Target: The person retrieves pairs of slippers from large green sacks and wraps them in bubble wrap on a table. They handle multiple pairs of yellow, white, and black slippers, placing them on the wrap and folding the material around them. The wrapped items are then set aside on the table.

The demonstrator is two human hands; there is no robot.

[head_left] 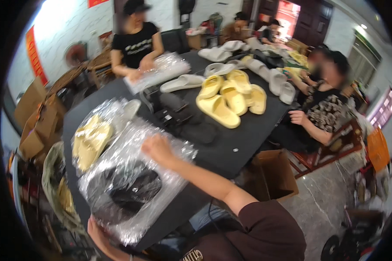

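Note:
A clear plastic bag (161, 198) lies before me on the black table, with a pair of black slippers (135, 189) inside. My right hand (158, 149) is closed on the plastic at the bag's far part, its fingers curled and slightly blurred. At the bag's near left edge is my left hand (99, 237); most of its fingers are hidden by the bag and the frame's lower part. Beyond the bag, on the left, yellow slippers (91, 141) lie in another clear bag. Just past my right hand are loose black slippers (174, 115).
Several yellow slippers (220, 111) are heaped mid-table, with grey slippers (276, 82) behind. Across the table a person (137, 48) handles plastic bags (165, 69); another person (326, 100) sits at the right. A cardboard box (276, 174) stands on the floor right of the table (244, 148).

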